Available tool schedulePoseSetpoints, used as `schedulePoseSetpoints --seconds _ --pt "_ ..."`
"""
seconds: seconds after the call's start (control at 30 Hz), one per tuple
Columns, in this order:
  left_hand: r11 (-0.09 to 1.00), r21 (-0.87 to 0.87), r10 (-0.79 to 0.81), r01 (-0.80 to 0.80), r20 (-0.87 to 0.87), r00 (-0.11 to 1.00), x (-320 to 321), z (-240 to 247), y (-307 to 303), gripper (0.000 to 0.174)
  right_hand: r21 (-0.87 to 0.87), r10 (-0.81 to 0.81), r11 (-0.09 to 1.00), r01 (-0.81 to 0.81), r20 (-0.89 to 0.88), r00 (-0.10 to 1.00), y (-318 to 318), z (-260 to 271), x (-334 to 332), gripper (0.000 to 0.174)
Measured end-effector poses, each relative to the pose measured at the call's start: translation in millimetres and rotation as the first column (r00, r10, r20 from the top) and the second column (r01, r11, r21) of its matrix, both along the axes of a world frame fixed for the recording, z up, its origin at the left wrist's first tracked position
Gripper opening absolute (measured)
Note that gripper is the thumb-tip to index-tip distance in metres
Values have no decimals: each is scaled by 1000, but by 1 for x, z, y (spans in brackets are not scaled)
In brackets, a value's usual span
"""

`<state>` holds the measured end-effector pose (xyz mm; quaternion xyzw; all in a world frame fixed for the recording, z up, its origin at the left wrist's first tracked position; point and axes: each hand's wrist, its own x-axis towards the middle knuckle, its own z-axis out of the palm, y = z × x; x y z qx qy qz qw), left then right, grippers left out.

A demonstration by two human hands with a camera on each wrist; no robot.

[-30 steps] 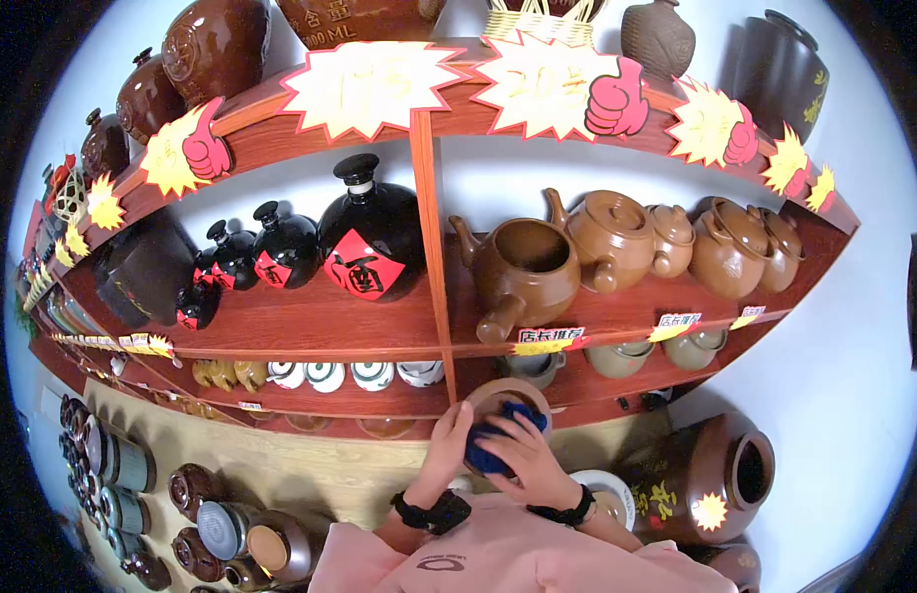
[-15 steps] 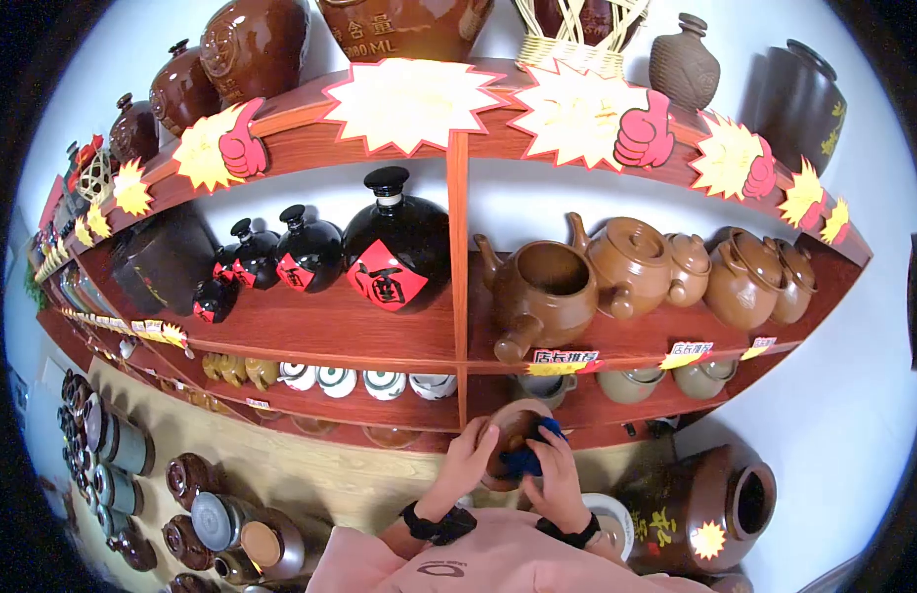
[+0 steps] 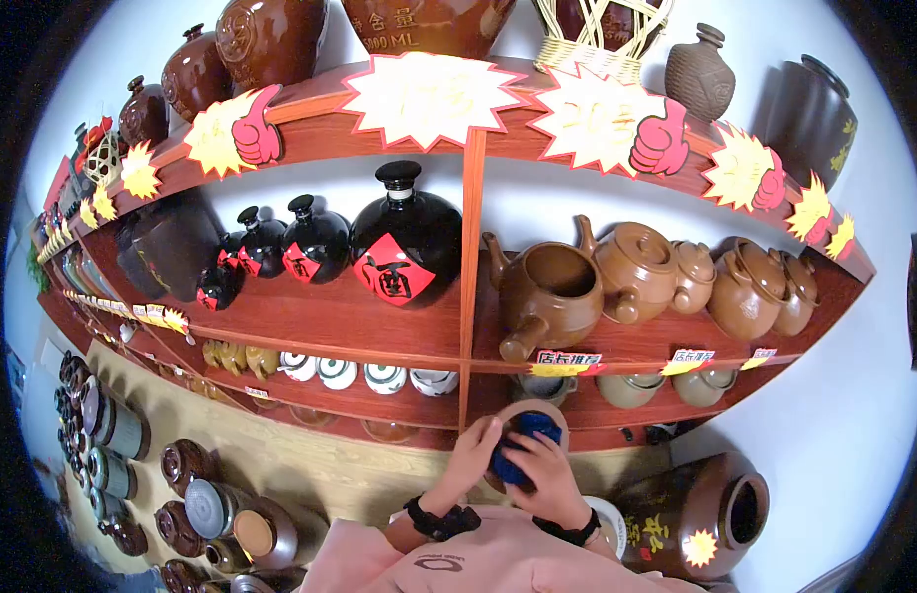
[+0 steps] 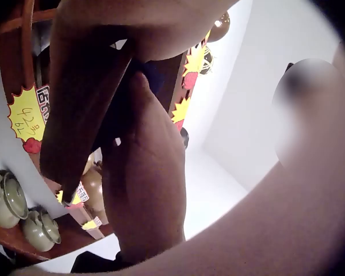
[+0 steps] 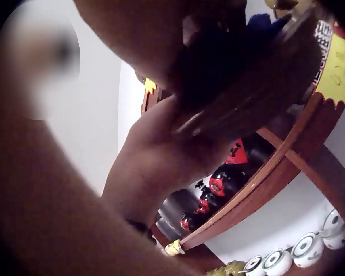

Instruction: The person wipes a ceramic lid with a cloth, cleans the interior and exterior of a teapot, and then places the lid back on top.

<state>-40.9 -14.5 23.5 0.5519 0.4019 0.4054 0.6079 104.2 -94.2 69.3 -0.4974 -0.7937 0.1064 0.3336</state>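
**Cloth on clay piece, in front of the lower shelves**

Left hand (image 3: pixel 475 457) grips the round clay piece (image 3: pixel 537 407) by its left edge and holds it at chest height, just below the pot shelf (image 3: pixel 379 336). The inner face is tilted toward the person, probably so the other hand can reach it. Right hand (image 3: pixel 549 477) is closed over a bunched blue cloth (image 3: pixel 525 435) and presses it into that face. A lidless brown pot (image 3: pixel 552 292) stands on the shelf above. Fingertips are hidden by the cloth.

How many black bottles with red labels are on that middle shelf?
4: the large bottle beside the divider, a medium bottle left of it, another next, a small bottle farthest left. More may hide behind.
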Motion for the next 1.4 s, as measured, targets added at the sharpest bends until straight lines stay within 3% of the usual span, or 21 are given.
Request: schedulePoseSetpoints --seconds 0.03,0.1,0.17,0.27,0.37,0.4,0.43,0.5,0.53,0.63,0.67,0.77,0.87,0.97,1.07,1.17,1.27,1.37,1.4 --pt "999 -43 7 -6 17 1000 -3 -3 1 42 -13 75 997 -75 66 995 -1 4 2 51" --pt "993 -120 25 -19 50 998 -8 -2 6 42 -40 65 997 -63 70 995 -4 -3 7 49" --pt "999 -12 42 -42 10 999 -11 -12 12 39 -83 29 996 -28 15 999 -4 -2 8 50" --pt "995 93 49 -40 -99 994 -12 -11 11 35 -113 -187 980 163 -242 952 -6 -16 3 50" --pt "989 142 -1 28 -189 982 -14 -10 10 34 -150 -371 926 346 -520 769 1 -26 6 51" --pt "984 166 -28 59 -188 982 -14 -22 9 35 -206 -356 934 293 -621 698 3 -14 4 52" --pt "977 191 -54 91 -188 981 -14 -27 8 36 -99 -277 959 264 -515 812 5 -5 4 53" --pt "983 155 -91 94 -29 995 -6 -28 -1 35 97 -125 984 152 -242 962 12 7 5 54" --pt "986 136 -106 98 52 993 -3 -27 -3 35 51 -47 997 52 -111 993 14 6 5 59" --pt "877 413 -174 246 -205 963 -6 -27 0 32 102 -100 992 70 329 939 13 19 -1 67" --pt "886 398 -180 239 -180 967 -7 -23 -2 30 97 -121 991 95 303 945 13 15 0 68" --pt "803 483 -121 349 -441 889 -11 -14 -6 25 -19 -60 998 65 214 975 14 17 10 68" --pt "787 396 -172 473 -596 785 -13 2 -6 18 -306 -50 950 53 17 999 11 24 16 71" --pt "786 435 -128 438 -580 804 -13 4 -7 15 -199 40 979 -46 -32 999 7 26 22 75" --pt "794 456 -100 403 -555 826 -12 -2 -8 14 -210 131 968 -135 -31 991 10 20 35 73" --pt "752 470 -115 462 -596 795 -10 0 -9 13 -280 -1 960 -7 -31 1000 9 12 33 68" --pt "674 469 -145 570 -673 726 -7 13 -8 12 -217 -49 974 60 54 997 7 9 32 61" --pt "563 412 -201 717 -773 602 -9 20 -3 13 -209 -95 971 113 95 991 4 0 29 56" --pt "585 417 -196 695 -759 621 -9 21 -3 13 -231 -102 966 118 80 992 3 0 29 55"
